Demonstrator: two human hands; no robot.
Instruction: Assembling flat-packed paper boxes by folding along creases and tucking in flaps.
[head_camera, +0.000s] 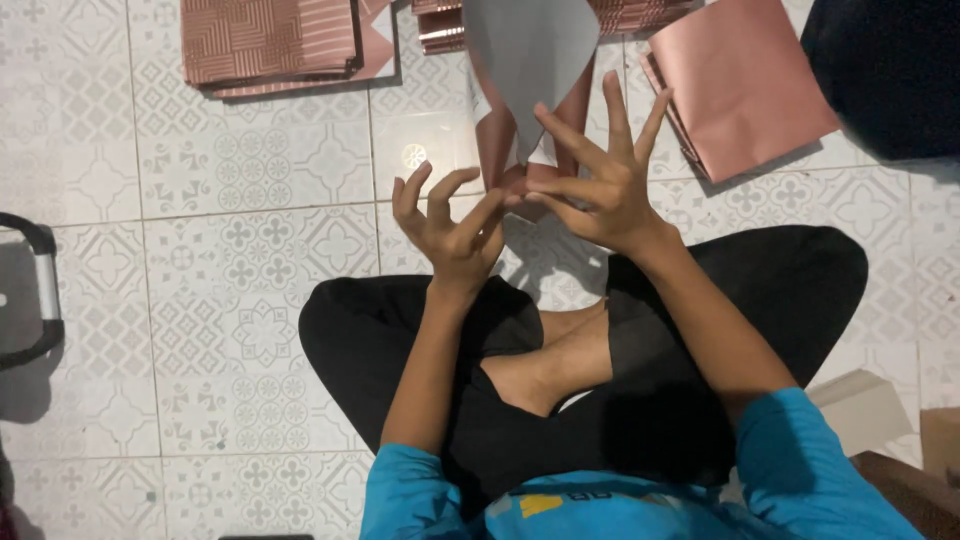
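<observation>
A person sits cross-legged on a patterned tile floor (230, 200). Above the crossed legs, the right hand (598, 190) pinches the lower tip of a folded pink-and-grey paper piece (525, 80), other fingers spread. The left hand (452, 225) hovers just beside that tip, fingers curled. Beyond the paper piece lie stacks of patterned pink sheets (270, 45) and plain pink sheets (740, 85).

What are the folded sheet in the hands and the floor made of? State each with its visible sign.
Folded sheet: apparently paper or thin card, matte grey inside and pink outside; it holds sharp creases. Floor: likely glazed ceramic tile, with grout lines, a printed grey pattern and a light reflection.
</observation>
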